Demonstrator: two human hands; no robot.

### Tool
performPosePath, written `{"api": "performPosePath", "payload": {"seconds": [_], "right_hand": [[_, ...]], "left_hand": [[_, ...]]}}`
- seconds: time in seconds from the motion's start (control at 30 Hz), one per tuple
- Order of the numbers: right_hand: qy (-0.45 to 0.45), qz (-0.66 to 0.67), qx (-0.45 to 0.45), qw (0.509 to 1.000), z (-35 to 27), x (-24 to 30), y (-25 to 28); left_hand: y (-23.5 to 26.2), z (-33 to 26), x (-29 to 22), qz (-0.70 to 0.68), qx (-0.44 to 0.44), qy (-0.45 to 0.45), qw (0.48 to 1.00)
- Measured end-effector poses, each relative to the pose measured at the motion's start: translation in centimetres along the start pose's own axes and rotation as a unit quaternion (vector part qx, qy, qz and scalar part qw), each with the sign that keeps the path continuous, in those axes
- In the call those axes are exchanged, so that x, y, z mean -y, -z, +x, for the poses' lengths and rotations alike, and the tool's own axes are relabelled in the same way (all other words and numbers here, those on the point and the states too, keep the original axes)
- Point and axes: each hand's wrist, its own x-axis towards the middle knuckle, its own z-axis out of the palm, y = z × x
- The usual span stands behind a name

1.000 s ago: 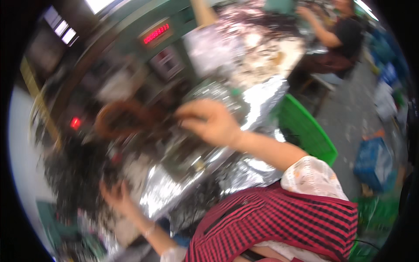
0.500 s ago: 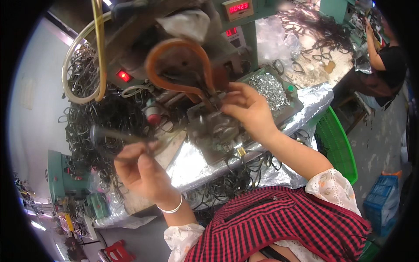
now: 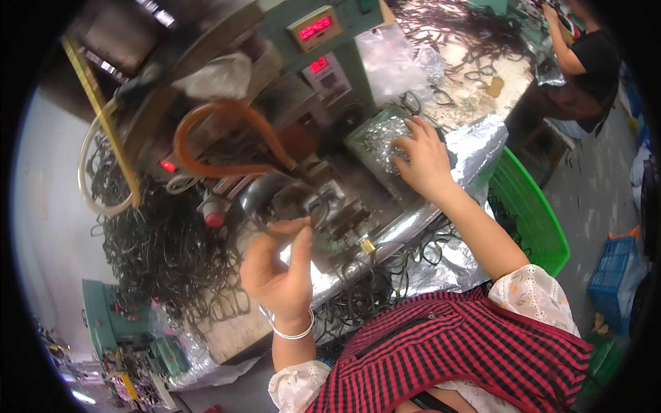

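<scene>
A green bench machine (image 3: pixel 323 76) stood over the foil-covered table (image 3: pixel 475 148); the right hand (image 3: pixel 421 160) lay with fingers spread flat on a tray of small metal parts (image 3: pixel 383 138); the left hand (image 3: pixel 279 272), fingers curled, pinched a black band loop (image 3: pixel 272 199) just before the machine's fixture.

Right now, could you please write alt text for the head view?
A person's left hand pinches a thin black loop beside a machine's metal fixture, while the right hand rests on a foil-lined tray. Black loops pile on the bench.
</scene>
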Motion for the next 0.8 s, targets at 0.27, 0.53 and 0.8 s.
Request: {"api": "performPosePath", "payload": {"seconds": [0.27,0.53,0.8], "right_hand": [[-0.041,0.127,-0.006,0.991,1.7,-1.7,-0.1],[0.269,0.039,0.051,0.961,2.7,-1.4,-3.4],[-0.144,0.264,0.032,0.953,2.2,-2.0,-1.1]], "left_hand": [[-0.5,-0.5,1.4,0.052,0.034,-0.067,0.996],[0.2,-0.4,1.5,0.027,0.038,-0.067,0.997],[0.1,-3.8,1.4,0.107,-0.058,-0.135,0.983]]}}
